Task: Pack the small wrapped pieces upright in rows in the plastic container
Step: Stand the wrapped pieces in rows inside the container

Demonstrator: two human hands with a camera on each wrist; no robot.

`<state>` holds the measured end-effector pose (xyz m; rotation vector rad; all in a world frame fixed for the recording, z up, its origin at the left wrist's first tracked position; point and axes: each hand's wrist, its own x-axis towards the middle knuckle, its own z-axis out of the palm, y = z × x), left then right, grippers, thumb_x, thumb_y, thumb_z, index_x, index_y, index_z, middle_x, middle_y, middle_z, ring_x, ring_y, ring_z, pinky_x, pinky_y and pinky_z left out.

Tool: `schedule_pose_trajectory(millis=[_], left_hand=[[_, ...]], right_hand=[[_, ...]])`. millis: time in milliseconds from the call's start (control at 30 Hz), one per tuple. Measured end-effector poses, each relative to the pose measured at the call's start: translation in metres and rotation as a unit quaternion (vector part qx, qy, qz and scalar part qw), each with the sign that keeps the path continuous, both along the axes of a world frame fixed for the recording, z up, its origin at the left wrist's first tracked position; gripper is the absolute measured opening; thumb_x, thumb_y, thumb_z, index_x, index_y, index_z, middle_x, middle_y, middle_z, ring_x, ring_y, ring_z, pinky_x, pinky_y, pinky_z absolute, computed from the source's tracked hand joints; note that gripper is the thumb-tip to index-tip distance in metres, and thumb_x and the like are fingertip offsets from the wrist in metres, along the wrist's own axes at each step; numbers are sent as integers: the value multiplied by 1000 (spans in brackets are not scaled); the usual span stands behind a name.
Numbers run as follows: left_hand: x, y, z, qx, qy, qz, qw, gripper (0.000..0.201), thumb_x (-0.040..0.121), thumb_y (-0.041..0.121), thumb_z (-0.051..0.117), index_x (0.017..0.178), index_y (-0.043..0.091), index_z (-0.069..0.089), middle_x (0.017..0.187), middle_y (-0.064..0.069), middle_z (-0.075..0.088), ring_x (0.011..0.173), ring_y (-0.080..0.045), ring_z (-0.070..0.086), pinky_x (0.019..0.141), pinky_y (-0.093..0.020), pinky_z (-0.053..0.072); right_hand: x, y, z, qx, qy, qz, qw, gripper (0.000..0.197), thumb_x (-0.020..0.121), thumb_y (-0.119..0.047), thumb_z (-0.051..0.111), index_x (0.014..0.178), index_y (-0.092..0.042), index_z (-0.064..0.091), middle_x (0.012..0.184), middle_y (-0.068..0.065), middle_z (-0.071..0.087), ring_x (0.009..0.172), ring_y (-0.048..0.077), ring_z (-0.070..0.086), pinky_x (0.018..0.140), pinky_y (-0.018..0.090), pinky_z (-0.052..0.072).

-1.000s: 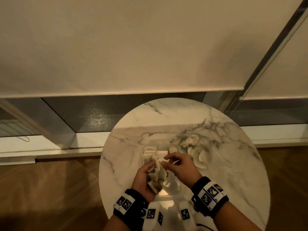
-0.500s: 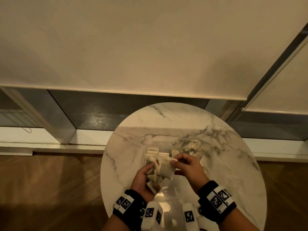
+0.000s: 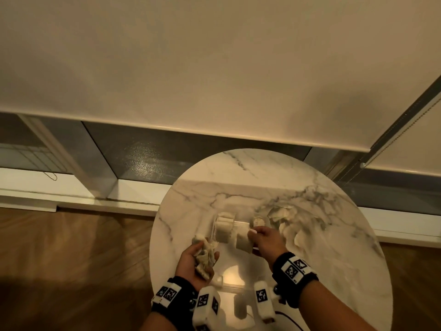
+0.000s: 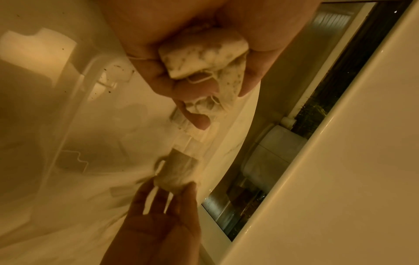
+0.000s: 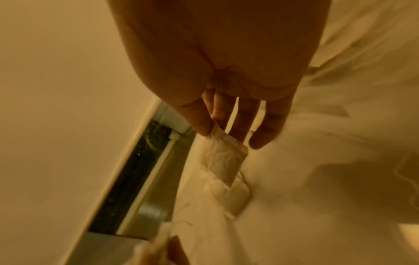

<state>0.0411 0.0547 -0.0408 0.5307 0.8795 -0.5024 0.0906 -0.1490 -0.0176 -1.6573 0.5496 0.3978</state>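
Roller blind (image 3: 191,68): we see a pale blind filling the upper part of the head view, with a dark strip of window below its bottom rail.

Floor (image 3: 71,259): we see brown wood boards to the left of and beneath the table.

Worktop (image 3: 238,177): we see a round, white marble-patterned top with grey veins; it carries everything below.

Plastic container (image 3: 241,281): we see a clear box on the worktop between the two forearms. Its far end holds several tea bags (image 3: 224,229) standing upright in a row; its near end is bare and reflects light.

Loose pile (image 3: 284,215): we see more tea bags heaped on the worktop just beyond and to the right of the container.

Left hand (image 3: 191,261): we see it palm-up at the container's left side, fingers curled round a crumpled bunch of tea bags (image 4: 204,53) with loose strings showing.

Right hand (image 3: 267,240): we see it over the container, thumb and forefinger clamped on the top edge of a single tea bag (image 5: 223,156); the other fingers (image 5: 269,123) are extended and apart. The bag hangs upright, its lower edge among the standing row.
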Motion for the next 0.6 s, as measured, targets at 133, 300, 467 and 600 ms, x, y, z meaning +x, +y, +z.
schedule_pose_trajectory(millis=[133, 300, 467, 600], left_hand=[[-1, 1, -9, -3, 11, 7, 1000, 21, 73, 31, 65, 60, 17, 73, 64, -8, 64, 54, -16, 57, 40, -16, 37], [-4, 0, -9, -23, 8, 20, 999, 22, 80, 28, 63, 67, 14, 74, 66, -9, 62, 51, -19, 61, 37, -17, 38], [-7, 3, -16, 8, 21, 25, 999, 15, 80, 30, 64, 91, 21, 69, 72, -11, 68, 67, -21, 60, 55, -27, 43], [-10, 6, -25, 4, 29, 32, 999, 20, 75, 31, 68, 93, 21, 70, 73, -14, 69, 67, -20, 53, 65, -30, 39]], right_hand=[[9, 11, -22, -92, 38, 149, 984, 8, 90, -15, 64, 94, -14, 71, 76, 4, 66, 67, 14, 59, 57, 27, 50], [19, 30, -41, -60, 57, 190, 978, 9, 90, -19, 70, 99, -18, 71, 82, 2, 67, 75, 13, 61, 61, 24, 52], [29, 39, -58, -92, 55, 141, 984, 14, 84, -16, 77, 97, -11, 77, 78, 7, 72, 66, 18, 61, 62, 27, 53], [34, 44, -59, -82, 45, 125, 988, 6, 85, -12, 75, 90, -14, 76, 64, 7, 68, 58, 20, 56, 62, 31, 51]])
